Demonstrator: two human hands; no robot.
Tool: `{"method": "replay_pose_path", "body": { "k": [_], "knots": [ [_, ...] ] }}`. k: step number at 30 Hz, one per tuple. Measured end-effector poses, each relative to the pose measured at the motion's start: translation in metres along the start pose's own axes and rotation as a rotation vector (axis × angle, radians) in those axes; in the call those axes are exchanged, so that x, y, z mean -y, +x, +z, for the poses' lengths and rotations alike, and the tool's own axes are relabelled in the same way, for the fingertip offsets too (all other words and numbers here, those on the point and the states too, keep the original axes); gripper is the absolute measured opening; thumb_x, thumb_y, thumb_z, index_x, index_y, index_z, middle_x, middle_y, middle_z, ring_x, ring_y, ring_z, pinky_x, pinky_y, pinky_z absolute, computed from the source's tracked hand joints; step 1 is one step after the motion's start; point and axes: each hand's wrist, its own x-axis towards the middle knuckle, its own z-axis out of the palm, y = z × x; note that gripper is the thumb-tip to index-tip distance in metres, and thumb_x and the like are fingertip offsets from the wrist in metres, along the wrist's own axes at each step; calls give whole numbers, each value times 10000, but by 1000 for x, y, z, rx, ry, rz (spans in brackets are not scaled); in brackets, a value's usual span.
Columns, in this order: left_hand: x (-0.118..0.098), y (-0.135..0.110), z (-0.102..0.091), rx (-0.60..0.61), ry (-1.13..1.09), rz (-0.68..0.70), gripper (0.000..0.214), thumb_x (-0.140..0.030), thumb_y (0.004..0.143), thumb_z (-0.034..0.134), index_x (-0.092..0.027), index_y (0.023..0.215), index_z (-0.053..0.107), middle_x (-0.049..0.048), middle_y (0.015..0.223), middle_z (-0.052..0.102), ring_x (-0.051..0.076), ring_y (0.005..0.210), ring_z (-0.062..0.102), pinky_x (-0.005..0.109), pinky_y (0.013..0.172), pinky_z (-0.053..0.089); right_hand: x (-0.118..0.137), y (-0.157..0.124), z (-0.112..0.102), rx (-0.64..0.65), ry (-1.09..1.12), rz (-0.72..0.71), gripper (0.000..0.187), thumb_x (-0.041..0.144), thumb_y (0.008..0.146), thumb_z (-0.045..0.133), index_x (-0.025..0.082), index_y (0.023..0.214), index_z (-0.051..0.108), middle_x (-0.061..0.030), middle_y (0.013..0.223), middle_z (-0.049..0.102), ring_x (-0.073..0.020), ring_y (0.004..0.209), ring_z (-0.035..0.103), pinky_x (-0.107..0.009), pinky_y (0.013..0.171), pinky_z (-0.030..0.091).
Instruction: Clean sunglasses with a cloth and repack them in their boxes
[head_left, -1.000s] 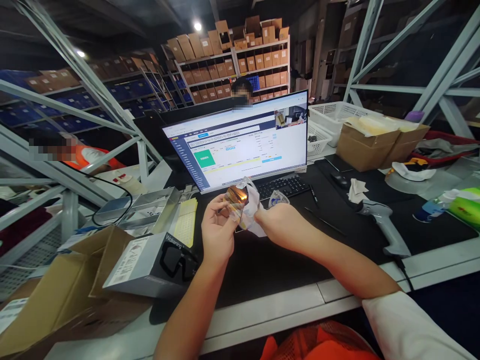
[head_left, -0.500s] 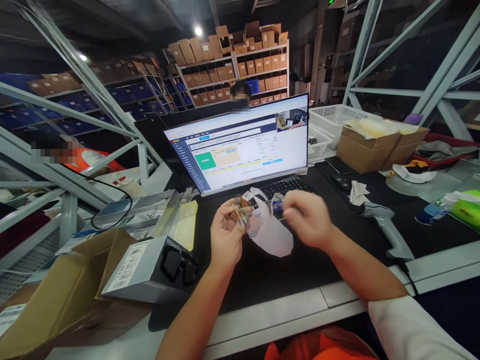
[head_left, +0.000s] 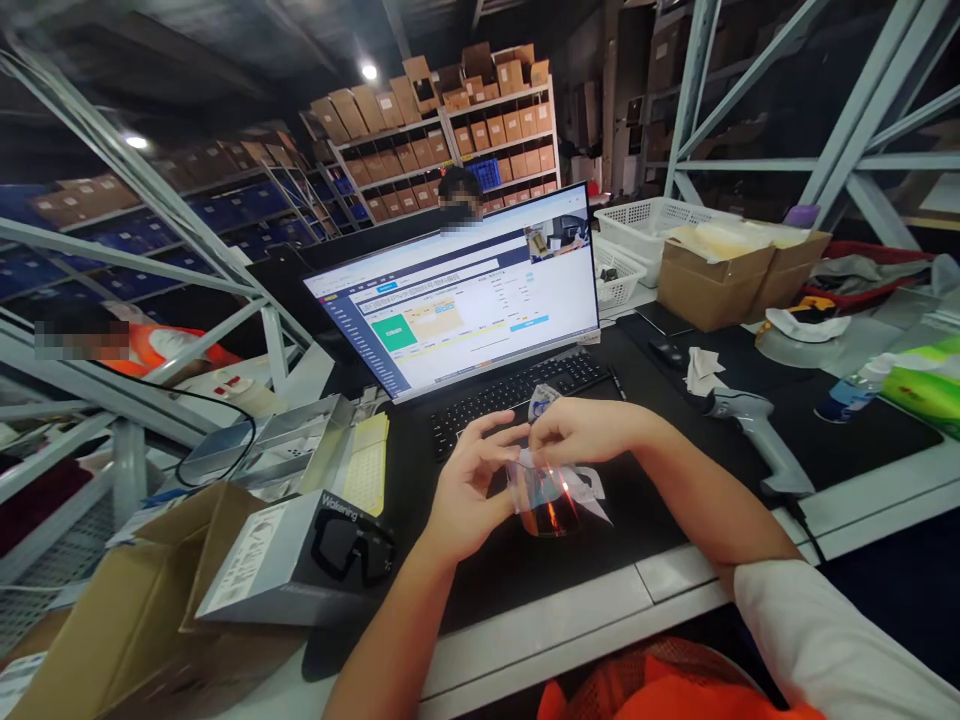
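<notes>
Over the dark desk mat, an orange mirrored lens (head_left: 553, 516) with clear film around its upper part sits between my two hands. My left hand (head_left: 474, 492) pinches its left edge between thumb and fingers. Fingers bent, my right hand (head_left: 583, 430) closes on the upper edge of the lens or film; its fingertips are partly hidden. A white cut-out sheet (head_left: 592, 490) lies just behind the lens. Beyond my right hand is a small clear wrapper with blue print (head_left: 541, 401), in front of the keyboard (head_left: 517, 385).
A monitor (head_left: 465, 300) stands behind the keyboard. To the left are a glasses box (head_left: 262, 570), an open carton (head_left: 97, 620) and yellow label sheets (head_left: 367, 460). A barcode scanner (head_left: 765, 440), mouse (head_left: 673, 355) and bottle (head_left: 851, 392) lie right. Co-workers are beyond the desk.
My right hand has come left to meet my left hand at the lens. The lens now shows orange and hangs lower, and the white sheet lies behind it. The view has shifted slightly right.
</notes>
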Motion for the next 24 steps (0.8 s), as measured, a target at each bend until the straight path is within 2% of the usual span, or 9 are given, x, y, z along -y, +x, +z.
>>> {"method": "replay_pose_path", "body": {
  "k": [5,9,11,12,14,16,18,21,24],
  "knots": [
    [16,8,-6,-155,-66,70,261,-184,722,860,-246,935,723,69,1245,657,252,1106,702,331,865,606,2,16,25,-166,718,-126,316,416,801,733,156,698,585,63,544,480,-58,463,351,-205,459,259],
    [30,11,-12,-398,69,72,332,-262,797,806,-258,1114,705,72,1141,701,211,1029,698,308,835,581,-6,34,35,-384,1058,-90,329,375,722,807,163,659,564,74,489,446,-48,444,311,-185,452,234],
    [33,10,-16,-503,245,207,278,-255,859,734,-248,1132,685,66,1091,688,190,991,676,310,836,555,-10,38,33,-462,1138,-67,319,344,698,826,162,667,565,74,495,447,-45,450,316,-176,460,238],
    [32,9,-17,-508,365,306,223,-235,872,710,-239,1093,684,55,1031,680,179,947,662,309,819,539,-12,38,32,-490,1166,-63,318,339,694,828,163,672,565,73,500,448,-45,453,322,-174,461,242],
    [28,7,-19,-400,636,484,165,-173,859,696,-220,1016,674,16,854,640,154,804,618,296,752,501,-12,36,28,-522,1191,-61,311,341,701,823,163,684,569,69,516,453,-47,459,333,-173,462,252],
    [21,7,-20,-239,840,549,207,-132,854,679,-210,1045,657,-28,695,569,132,647,538,278,660,450,-11,32,26,-518,1167,-39,295,340,710,814,162,701,580,64,527,463,-51,461,344,-177,459,260],
    [13,8,-22,-124,944,517,214,-138,883,640,-194,1089,648,-44,626,533,128,569,482,276,606,409,-8,28,25,-469,1112,-8,277,331,712,807,159,705,590,61,523,469,-56,457,348,-187,462,275],
    [4,10,-28,36,1010,407,118,-186,937,575,-184,992,679,2,663,617,147,602,549,292,621,413,-6,26,24,-380,1054,19,302,342,719,790,171,658,548,64,490,451,-62,447,340,-204,477,296],
    [-1,12,-36,139,1013,342,153,-216,965,548,-190,952,698,42,766,705,168,698,633,298,673,443,-7,29,26,-440,999,25,344,399,735,752,191,639,495,78,466,403,-65,440,305,-215,470,249]
  ]
}}
